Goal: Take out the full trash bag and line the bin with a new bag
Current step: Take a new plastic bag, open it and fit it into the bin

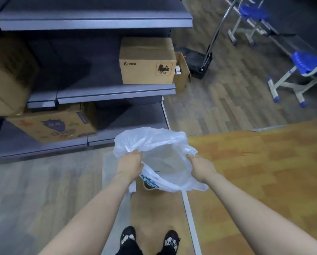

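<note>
The thin, translucent white plastic bag [159, 155] with blue print along its near edge is spread open low over the floor, just ahead of the person's feet. The left hand [131, 163] pinches the rim on one side and the right hand [202, 169] pinches the opposite side, both closed on the plastic, pulling the mouth wide, probably to fit it over a bin. A greenish rim shows beneath the near edge; whether that is the bin, I cannot tell. Grey metal shelving [115, 92] holding a brown cardboard box [146, 61] stands just beyond.
</note>
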Motion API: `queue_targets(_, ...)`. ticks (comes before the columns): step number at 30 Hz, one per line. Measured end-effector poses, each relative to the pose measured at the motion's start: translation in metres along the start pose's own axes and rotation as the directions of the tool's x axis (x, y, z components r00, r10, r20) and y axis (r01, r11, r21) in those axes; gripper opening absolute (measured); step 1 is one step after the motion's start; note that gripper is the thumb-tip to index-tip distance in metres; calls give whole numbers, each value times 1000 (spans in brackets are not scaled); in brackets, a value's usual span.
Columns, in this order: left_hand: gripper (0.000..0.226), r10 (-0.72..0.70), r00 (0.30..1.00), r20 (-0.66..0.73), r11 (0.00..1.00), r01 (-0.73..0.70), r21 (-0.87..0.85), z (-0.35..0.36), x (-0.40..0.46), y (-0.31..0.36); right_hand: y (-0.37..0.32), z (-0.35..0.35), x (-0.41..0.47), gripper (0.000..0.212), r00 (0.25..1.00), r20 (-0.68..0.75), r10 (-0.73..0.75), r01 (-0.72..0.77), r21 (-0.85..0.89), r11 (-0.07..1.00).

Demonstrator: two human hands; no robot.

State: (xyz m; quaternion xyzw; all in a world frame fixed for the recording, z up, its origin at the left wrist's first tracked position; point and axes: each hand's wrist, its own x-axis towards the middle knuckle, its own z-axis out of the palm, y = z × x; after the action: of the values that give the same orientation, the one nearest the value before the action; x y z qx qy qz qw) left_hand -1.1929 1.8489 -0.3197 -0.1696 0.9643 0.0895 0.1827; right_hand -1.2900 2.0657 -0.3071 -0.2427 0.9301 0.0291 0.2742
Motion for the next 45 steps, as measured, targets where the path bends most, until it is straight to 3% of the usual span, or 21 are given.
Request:
queue_targets(3,54,3,1000,-28,996,-6,-94,19,13,0,-2,6,9,52,999,-46,5,1,119,993)
queue_targets(5,65,-25,999,-40,963,13,-268,36,20,-3,-3,12,18,56,996,-85,21,-1,231,973)
queue_targets(8,67,-113,993,-30,835,79,-545,61,28,-7,-3,29,35,61,995,-104,-6,53,449,892)
queue_targets(12,67,-145,989,-22,679,83,-729,94,42,-13,1,57,61,62,996,-89,-27,79,668,740)
queue_targets(16,73,-166,986,-2,514,85,-854,130,60,-15,6,92,89,74,999,-46,-17,45,745,666)
queue_targets(20,81,-182,983,-6,322,54,-945,174,82,-16,7,127,116,73,1000,-19,22,5,865,501)
queue_targets(24,80,-175,984,-24,222,16,-975,217,105,-12,10,170,144,71,999,-18,35,4,936,351)
queue_targets(29,80,-108,988,-108,221,-82,-972,269,146,-10,10,226,192,67,995,-100,-3,97,955,279)
queue_targets(35,70,-111,931,-347,373,-285,-883,283,193,-28,13,258,237,59,917,-397,-35,389,871,299)
queue_targets(37,66,-123,900,-417,412,-336,-847,288,205,-38,13,269,247,63,797,-593,118,525,776,350)
queue_targets(40,62,-153,855,-495,431,-393,-812,301,214,-46,21,296,263,51,513,-748,422,625,662,413)
queue_targets(41,60,-160,845,-509,431,-404,-807,306,216,-47,28,304,267,51,464,-744,480,609,662,437)
queue_targets(43,57,-165,839,-519,434,-411,-802,315,222,-51,51,315,276,53,451,-693,563,467,720,513)
queue_targets(44,56,-159,839,-521,436,-414,-799,317,225,-52,66,322,282,55,480,-635,605,354,771,529)
queue_targets(45,56,-153,840,-521,443,-413,-796,318,226,-54,80,328,286,59,555,-539,634,236,833,501)
